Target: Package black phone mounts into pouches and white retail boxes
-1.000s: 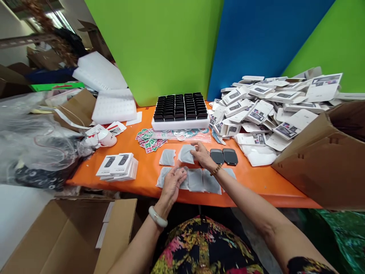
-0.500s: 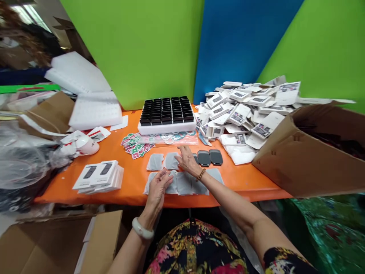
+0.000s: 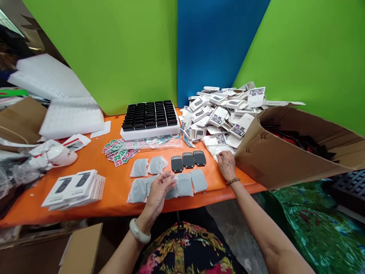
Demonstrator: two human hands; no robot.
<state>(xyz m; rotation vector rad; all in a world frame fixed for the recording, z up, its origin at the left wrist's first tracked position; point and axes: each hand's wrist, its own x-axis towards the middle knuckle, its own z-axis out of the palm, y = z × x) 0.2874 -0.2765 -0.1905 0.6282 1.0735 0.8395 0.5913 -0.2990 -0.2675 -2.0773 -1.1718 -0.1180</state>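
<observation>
Several grey items in thin white sleeves (image 3: 184, 185) lie in two rows on the orange table. My left hand (image 3: 160, 189) is over the front row, fingers curled with thumb and fingertips close together; whatever it pinches is too small to make out. Three bare dark devices (image 3: 188, 160) sit side by side behind that row. At the right, my right hand (image 3: 226, 163) reaches down onto a stack of white sleeves (image 3: 212, 149), its fingertips on them and partly hidden. A white foam tray (image 3: 151, 132) holds rows of black devices.
Boxed products (image 3: 74, 190) are stacked at the left, near a pile of red and green cards (image 3: 119, 151). White boxes (image 3: 219, 114) heap at the back right. An open cardboard carton (image 3: 256, 156) stands right of my right hand.
My right hand has moved from the sleeved items rightward to the white sleeves, uncovering the three dark devices. My left hand stays over the front row. The view has shifted right.
</observation>
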